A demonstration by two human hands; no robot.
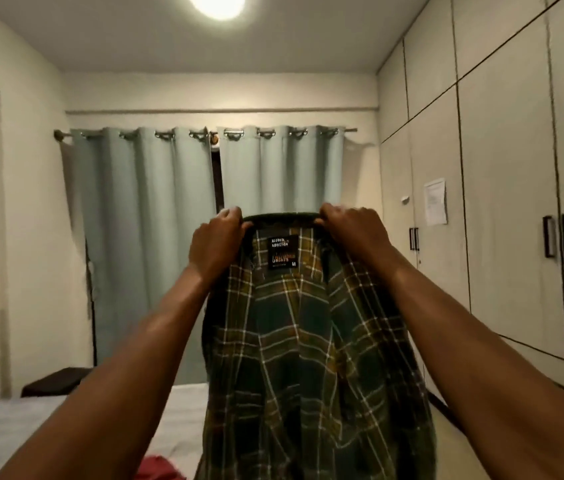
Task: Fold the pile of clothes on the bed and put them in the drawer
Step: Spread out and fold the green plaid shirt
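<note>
A dark green and yellow plaid shirt (301, 358) hangs in the air in front of me, its inside facing me with a black neck label near the top. My left hand (216, 242) grips the collar at its left end. My right hand (355, 230) grips the collar at its right end. The shirt's lower part drops down over the bed (14, 431) and out of view. A red garment (159, 471) lies on the bed at the bottom edge, partly hidden by my left forearm.
Pale blue curtains (156, 237) cover the far wall. Tall cream wardrobe doors (509, 220) with dark handles line the right side. A dark low piece of furniture (55, 381) stands beyond the bed on the left.
</note>
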